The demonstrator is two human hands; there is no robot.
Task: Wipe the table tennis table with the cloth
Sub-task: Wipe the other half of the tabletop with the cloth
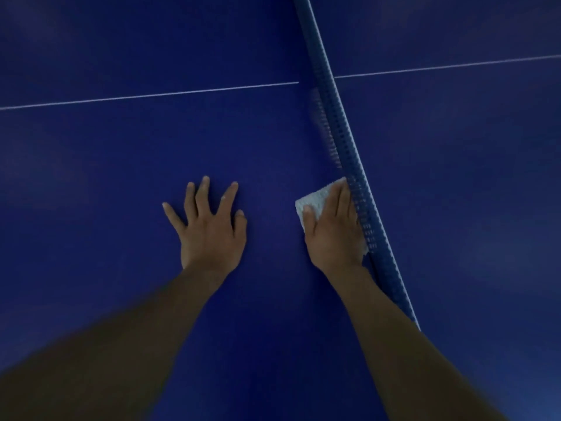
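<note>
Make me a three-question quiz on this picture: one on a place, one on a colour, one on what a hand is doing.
1. Where is the cloth?
A) under the right hand, beside the net
B) draped over the net
C) on the floor

2. What colour is the table?
A) green
B) blue
C) black

3. How is the left hand?
A) in a fist
B) gripping a bat
C) flat on the table, fingers spread

Answers: 1 A, its white corner peeks out from beneath that hand, right by the net; 2 B, the whole surface is deep blue; 3 C, all five fingers lie splayed on it.
</note>
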